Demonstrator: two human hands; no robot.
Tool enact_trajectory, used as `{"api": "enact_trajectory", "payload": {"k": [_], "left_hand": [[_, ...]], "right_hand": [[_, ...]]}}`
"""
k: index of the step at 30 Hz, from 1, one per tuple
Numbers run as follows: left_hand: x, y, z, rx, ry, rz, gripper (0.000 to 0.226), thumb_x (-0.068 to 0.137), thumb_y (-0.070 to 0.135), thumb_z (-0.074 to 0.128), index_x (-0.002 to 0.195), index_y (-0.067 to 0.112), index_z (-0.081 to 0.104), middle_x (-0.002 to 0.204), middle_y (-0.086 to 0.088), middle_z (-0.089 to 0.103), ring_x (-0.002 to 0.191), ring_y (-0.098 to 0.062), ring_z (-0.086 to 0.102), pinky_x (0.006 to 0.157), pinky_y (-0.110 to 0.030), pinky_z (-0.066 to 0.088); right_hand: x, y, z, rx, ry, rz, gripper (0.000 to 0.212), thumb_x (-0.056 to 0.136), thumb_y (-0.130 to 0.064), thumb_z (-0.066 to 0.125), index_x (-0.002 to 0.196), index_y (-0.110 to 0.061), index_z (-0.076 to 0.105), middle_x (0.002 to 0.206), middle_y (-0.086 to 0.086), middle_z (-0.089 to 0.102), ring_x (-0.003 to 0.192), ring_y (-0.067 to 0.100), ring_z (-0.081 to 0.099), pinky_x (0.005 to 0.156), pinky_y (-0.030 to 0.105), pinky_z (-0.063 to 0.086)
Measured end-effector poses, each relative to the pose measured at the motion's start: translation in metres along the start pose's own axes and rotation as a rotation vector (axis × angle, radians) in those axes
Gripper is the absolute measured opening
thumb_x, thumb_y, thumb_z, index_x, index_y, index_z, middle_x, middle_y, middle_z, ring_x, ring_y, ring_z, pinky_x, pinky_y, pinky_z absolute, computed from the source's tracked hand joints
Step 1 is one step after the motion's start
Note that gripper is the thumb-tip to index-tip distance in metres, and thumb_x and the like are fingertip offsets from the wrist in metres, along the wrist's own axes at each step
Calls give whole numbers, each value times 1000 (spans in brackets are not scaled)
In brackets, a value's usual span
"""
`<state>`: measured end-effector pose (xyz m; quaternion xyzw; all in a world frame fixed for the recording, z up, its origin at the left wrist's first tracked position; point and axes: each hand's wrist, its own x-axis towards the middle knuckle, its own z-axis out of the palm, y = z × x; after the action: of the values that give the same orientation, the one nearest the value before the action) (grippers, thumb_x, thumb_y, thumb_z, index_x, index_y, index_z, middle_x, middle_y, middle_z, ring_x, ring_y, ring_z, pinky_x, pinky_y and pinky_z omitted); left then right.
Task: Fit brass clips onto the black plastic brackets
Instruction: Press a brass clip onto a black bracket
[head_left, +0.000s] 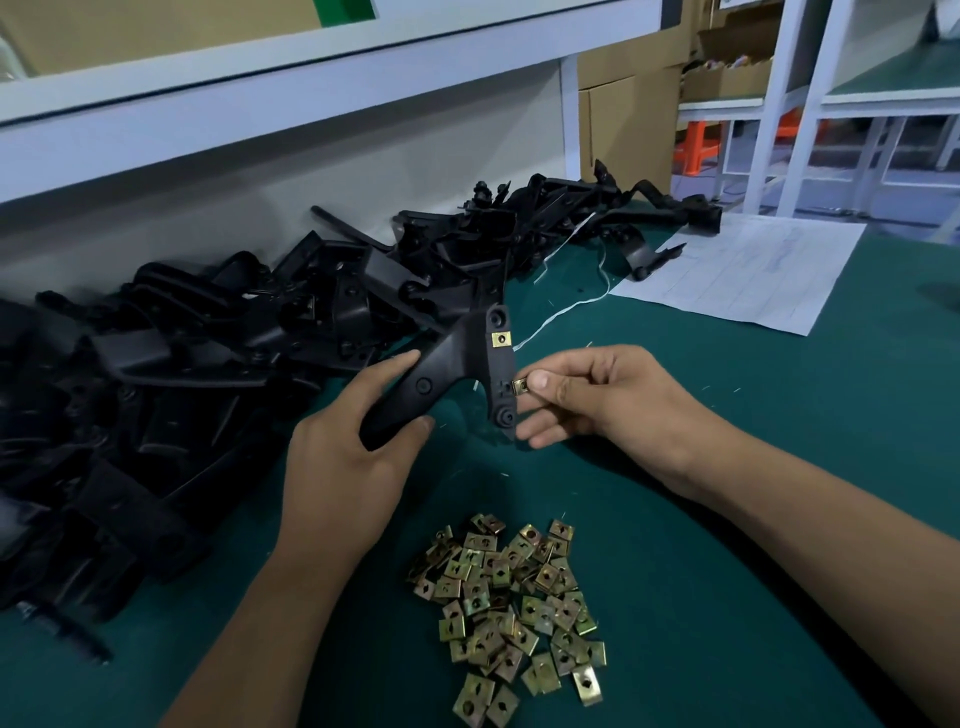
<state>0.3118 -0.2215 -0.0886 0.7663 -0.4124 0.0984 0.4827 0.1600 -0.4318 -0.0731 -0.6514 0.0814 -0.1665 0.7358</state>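
The left hand (353, 447) gripped a black bracket (457, 374) above the green surface (727, 519), one fitted clip (501, 339) on its upper arm. The right hand (597, 395) pinched a brass clip (521, 386) against the bracket's lower arm. Loose clips (514, 608) lay nearer, a bracket heap (208, 364) to the left.

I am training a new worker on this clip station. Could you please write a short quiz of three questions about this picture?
1. True or false: the bracket in the left hand already carries one fitted clip.
2. What does the right hand pinch? A) a screw B) a clip C) a string
3. Fill in: the pile of loose clips lies on the ____ mat.

Key: 1 true. 2 B: a second clip, at the bracket's edge. 3 green.
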Motion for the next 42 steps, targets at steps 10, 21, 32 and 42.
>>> {"api": "enact_trajectory", "payload": {"k": [10, 21, 32, 42], "left_hand": [[1, 1, 2, 35, -66, 20, 61, 89, 25, 80, 137, 54, 57, 118, 44, 62, 113, 19, 58, 90, 0, 42], [3, 7, 1, 175, -96, 37, 68, 92, 39, 70, 146, 66, 39, 124, 48, 55, 120, 18, 54, 98, -7, 42], [2, 6, 6, 265, -61, 84, 71, 94, 38, 68, 151, 64, 33, 132, 46, 48, 125, 21, 46, 102, -15, 41], [-2, 14, 7, 252, -64, 108, 67, 97, 43, 61, 154, 57, 32, 143, 18, 60, 126, 0, 59, 100, -25, 49]], "right_hand": [[1, 0, -2, -24, 35, 18, 18, 101, -12, 63, 107, 2, 72, 93, 12, 78, 75, 22, 75, 73, 30, 64], [-4, 5, 6, -23, 102, -23, 18, 101, -15, 64, 101, -4, 78, 95, 12, 80, 86, 17, 77, 71, 23, 60], [-6, 3, 19, -16, 193, -45, 17, 100, -14, 67, 102, -2, 79, 101, 32, 73, 102, 32, 74, 79, 34, 65], [-12, 8, 37, -678, 375, -96, 53, 87, -60, 73, 66, -13, 58, 53, -5, 53, 48, 8, 43, 48, 23, 36]]}}
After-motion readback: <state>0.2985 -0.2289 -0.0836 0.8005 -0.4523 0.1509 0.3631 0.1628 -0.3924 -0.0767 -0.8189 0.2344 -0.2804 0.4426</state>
